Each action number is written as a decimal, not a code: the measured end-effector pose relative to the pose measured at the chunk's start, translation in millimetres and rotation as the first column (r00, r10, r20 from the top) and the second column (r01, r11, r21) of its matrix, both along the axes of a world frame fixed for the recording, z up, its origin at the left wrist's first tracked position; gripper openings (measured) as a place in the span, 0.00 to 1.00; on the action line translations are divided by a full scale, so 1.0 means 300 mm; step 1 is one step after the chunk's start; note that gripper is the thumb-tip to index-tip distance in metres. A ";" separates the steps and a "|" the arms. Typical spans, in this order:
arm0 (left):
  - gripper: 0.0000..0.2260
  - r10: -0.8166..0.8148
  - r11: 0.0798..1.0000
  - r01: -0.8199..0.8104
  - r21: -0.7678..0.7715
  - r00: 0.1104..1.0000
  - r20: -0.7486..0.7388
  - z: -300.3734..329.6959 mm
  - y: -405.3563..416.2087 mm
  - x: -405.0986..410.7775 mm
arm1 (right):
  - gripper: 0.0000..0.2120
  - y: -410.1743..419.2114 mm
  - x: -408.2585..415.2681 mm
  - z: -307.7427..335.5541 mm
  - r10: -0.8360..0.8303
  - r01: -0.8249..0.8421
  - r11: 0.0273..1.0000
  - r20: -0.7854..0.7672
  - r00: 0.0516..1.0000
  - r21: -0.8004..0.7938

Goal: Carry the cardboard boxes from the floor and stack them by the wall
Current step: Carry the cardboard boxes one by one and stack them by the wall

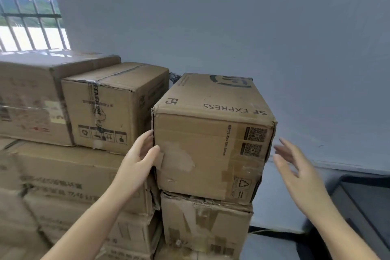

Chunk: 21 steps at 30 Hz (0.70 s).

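A cardboard box printed "SF EXPRESS" (213, 131) sits on top of a battered taped box (205, 224) in a stack against the grey wall (232, 17). My left hand (140, 154) holds the top box's near left corner, with its thumb on the front face and its fingers round the left side. My right hand (295, 167) hovers just right of that box with straight spread fingers, apart from it and blurred.
Several more cardboard boxes (109, 103) are stacked to the left, up to a barred window (29, 12). A dark flat object (363, 202) lies on the floor at the right, and a black strap or cable (274, 231) runs along the floor by the stack.
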<state>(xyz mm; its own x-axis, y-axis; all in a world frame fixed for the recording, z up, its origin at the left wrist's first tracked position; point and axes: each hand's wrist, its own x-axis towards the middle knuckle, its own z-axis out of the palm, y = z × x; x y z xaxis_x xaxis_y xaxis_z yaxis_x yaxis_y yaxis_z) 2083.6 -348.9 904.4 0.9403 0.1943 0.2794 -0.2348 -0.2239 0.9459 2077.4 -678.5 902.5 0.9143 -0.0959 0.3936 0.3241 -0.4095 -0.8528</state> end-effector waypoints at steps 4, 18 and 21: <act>0.15 -0.081 0.996 0.084 0.027 0.993 -0.090 -0.132 -0.010 -0.169 | 0.21 0.005 -0.103 -0.181 0.189 -0.170 0.972 -0.112 0.976 0.161; 0.11 -0.029 0.994 -0.045 -0.101 0.774 -0.632 -0.605 -0.113 -0.618 | 0.17 0.003 -0.635 -0.702 0.117 0.126 0.938 -0.635 0.764 0.323; 0.11 -0.105 0.994 0.063 -0.087 0.727 -0.678 -0.632 -0.108 -0.619 | 0.17 0.022 -0.747 -0.739 0.051 0.231 0.928 -0.712 0.700 0.293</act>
